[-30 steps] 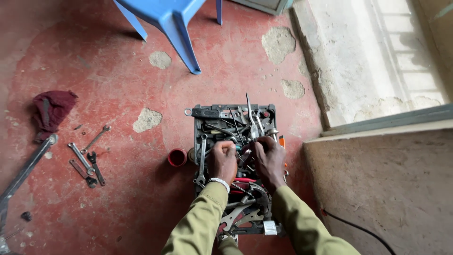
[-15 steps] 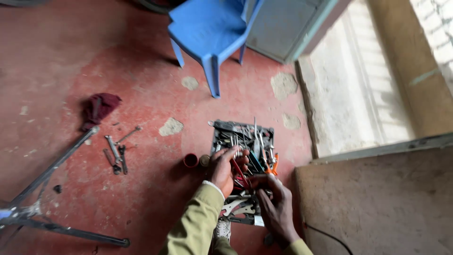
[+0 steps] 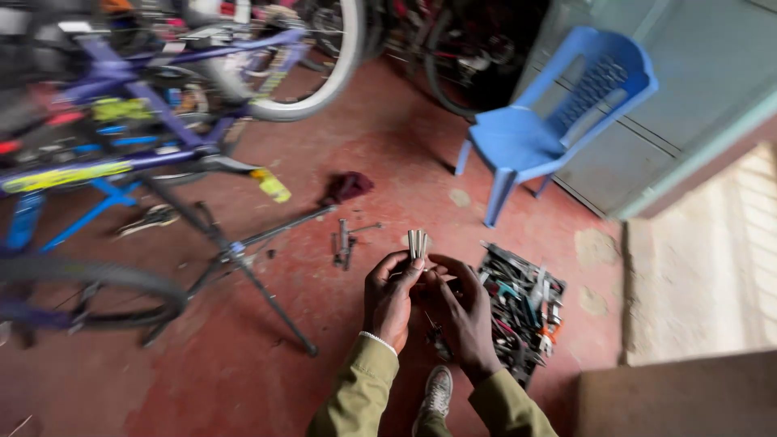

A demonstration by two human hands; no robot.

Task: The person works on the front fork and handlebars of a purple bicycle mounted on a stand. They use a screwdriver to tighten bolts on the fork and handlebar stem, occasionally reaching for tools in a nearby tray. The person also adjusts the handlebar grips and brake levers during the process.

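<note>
Purple bicycle [image 3: 121,121] on its stand far left, blue chair [image 3: 550,129] far right, tool tray [image 3: 522,311] near right. I see my left hand [image 3: 391,298] pinching the small metal tool set [image 3: 417,243]; right hand [image 3: 467,311] half-curled, touching it. I'd grip firmly, fan slowly.

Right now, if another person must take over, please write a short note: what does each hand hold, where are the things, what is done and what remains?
Left hand: grips a small bundle of short silver metal tools, tips up.
Right hand: touches the bundle's lower end; its grip is hidden.
Open tray of mixed hand tools: on the red floor, right of the hands.
Loose grey wrenches: on the floor ahead.
Purple bicycle: on a stand, left.
Done: bundle is out of the tray.
Left: cannot tell.
</note>
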